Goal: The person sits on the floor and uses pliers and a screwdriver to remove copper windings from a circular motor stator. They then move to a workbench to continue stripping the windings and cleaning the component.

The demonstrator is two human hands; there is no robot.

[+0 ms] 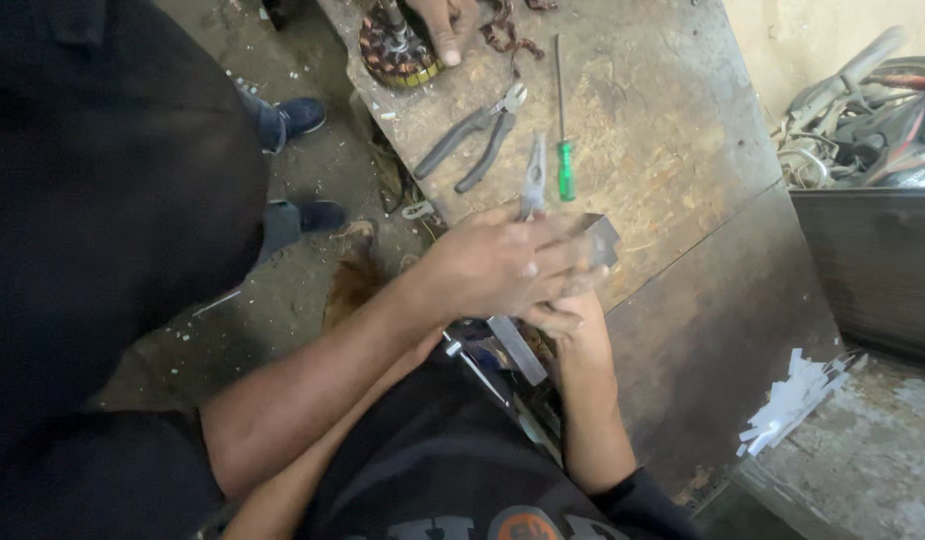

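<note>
My left hand (498, 268) lies over my right hand (575, 322) at the near edge of a worn wooden workbench (673, 150). Its fingers close around a small grey metal piece (605, 240). The jaws of needle-nose pliers (534, 178) stick out just above my left hand, their handles hidden beneath it. A flat metal strip (518, 350) runs down from under both hands toward my body. My right hand is mostly covered, fingers curled; its grip is hidden.
Grey-handled combination pliers (478, 135) and a green-handled screwdriver (565, 150) lie on the bench. Another person's hand (445, 25) rests on a copper-wound stator (395, 52) at the far edge. A person in dark clothes stands at left, blue shoes (301, 118). White strips (793, 400) lie at right.
</note>
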